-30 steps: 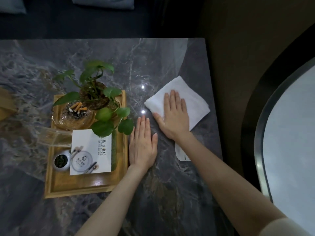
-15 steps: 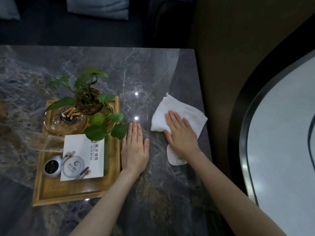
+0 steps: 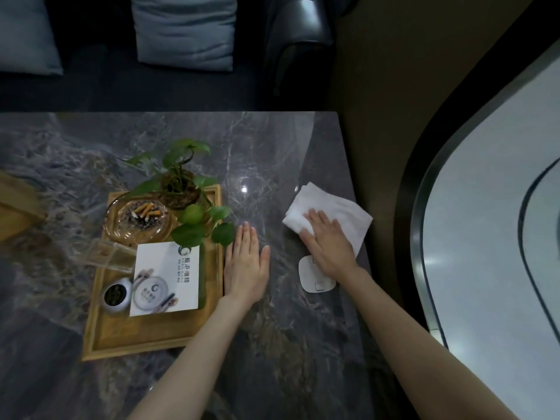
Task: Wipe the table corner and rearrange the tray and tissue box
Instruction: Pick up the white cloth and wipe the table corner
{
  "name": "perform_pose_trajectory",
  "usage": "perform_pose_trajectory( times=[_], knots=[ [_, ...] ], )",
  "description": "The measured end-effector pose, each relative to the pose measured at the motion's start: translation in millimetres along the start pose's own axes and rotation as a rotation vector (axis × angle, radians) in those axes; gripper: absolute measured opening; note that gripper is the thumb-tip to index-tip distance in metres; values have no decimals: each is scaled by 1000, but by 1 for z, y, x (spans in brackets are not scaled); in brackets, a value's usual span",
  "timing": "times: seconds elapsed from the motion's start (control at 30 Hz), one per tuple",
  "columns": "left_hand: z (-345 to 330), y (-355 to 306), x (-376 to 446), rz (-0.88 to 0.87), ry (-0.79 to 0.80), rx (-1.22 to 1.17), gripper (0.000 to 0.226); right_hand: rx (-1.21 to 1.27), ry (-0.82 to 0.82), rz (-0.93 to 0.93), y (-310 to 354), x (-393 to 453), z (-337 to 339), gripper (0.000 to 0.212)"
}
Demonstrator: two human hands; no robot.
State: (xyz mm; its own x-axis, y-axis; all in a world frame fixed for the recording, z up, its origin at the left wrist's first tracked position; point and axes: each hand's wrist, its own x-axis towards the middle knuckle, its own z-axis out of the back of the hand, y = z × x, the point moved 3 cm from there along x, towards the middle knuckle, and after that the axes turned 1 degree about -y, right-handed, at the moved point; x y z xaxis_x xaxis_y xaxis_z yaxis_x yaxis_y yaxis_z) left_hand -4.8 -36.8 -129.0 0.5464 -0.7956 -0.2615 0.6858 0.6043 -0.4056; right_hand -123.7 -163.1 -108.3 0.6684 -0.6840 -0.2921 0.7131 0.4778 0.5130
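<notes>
Grey marble worktop (image 3: 169, 389) beside a dark sofa, a hand on each side of centre.
Right hand (image 3: 328, 247), fingers straight, presses a white cloth (image 3: 339, 212) flat at centre right near the worktop's edge; left hand (image 3: 246, 266) lies flat and released just beside the wooden tray (image 3: 136, 338) at centre left; the tissue box's (image 3: 16, 207) corner shows at far left.
</notes>
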Motion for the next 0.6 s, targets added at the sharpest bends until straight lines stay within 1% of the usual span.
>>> perform_pose_trajectory(
  times=[0.07,0.13,0.2,0.23,0.27,0.3,0.33,0.37,0.4,0.43,0.47,0.5,0.57,0.6],
  knots=[
    [6,-4,-1,18,46,-76,56,-56,62,66,11,-12,-8,49],
    [11,-7,-6,24,84,-146,53,-76,144,128,19,-23,-12,47],
    [14,-9,-12,35,109,-208,52,6,197,101,26,-30,-8,42],
    [15,-10,-16,39,120,-230,52,157,164,27,28,-32,-4,39],
    [18,-12,-19,39,134,-239,51,392,100,-103,30,-33,2,36],
    [21,-13,-23,33,142,-240,51,661,41,-268,30,-34,7,37],
    [23,-14,-26,28,148,-255,51,901,-1,-409,31,-37,12,45],
    [26,-15,-29,13,145,-263,50,1095,-11,-488,31,-41,16,53],
    [30,-18,-34,16,140,-280,50,1256,-19,-522,30,-45,22,56],
    [34,-20,-38,-5,131,-269,50,1376,-32,-539,29,-50,28,50],
    [39,-23,-43,13,123,-325,50,1501,-24,-532,31,-55,36,42],
    [45,-27,-47,21,117,-396,51,1619,-18,-501,34,-61,44,37],
    [59,-32,-53,46,105,-562,55,1802,-13,-430,42,-70,55,37],
    [63,-31,-52,60,105,-597,58,1864,-30,-407,45,-75,58,37]
  ],
)
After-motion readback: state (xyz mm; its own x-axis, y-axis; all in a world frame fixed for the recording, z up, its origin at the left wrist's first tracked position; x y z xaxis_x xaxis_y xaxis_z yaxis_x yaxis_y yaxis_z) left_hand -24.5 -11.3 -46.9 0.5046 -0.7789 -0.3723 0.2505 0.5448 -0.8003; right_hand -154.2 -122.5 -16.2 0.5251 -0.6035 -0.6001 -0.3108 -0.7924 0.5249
